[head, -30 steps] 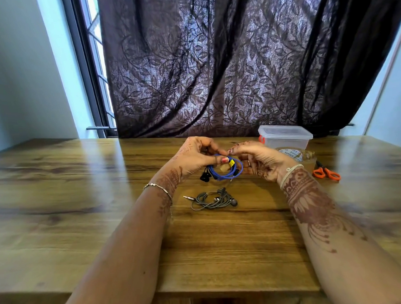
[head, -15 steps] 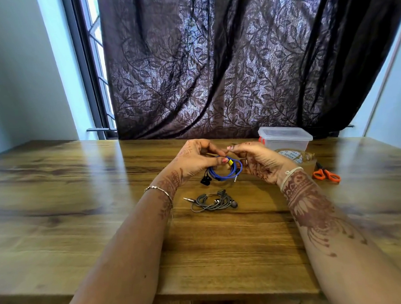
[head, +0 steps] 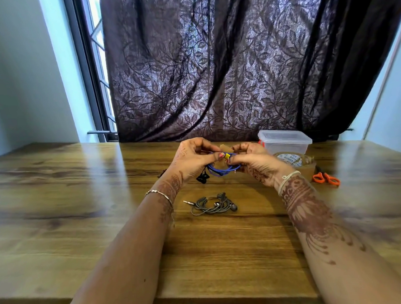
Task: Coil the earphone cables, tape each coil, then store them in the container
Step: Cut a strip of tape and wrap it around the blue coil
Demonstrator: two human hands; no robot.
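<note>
Now, step: taping the blue coil point(head: 221, 172).
Left hand point(head: 190, 161): pinches blue coil above the table point(head: 82, 203).
Right hand point(head: 257, 164): pinches blue coil beside tape strip point(head: 225, 148).
Method: wrap tape strip tight across all loops.

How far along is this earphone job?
Done: grey earphones lie coiled on the table; whether they are taped is unclear. In hand: left hand and right hand pinch the blue coil, brown tape at it. Left: storing both; the container has its lid on.
</note>
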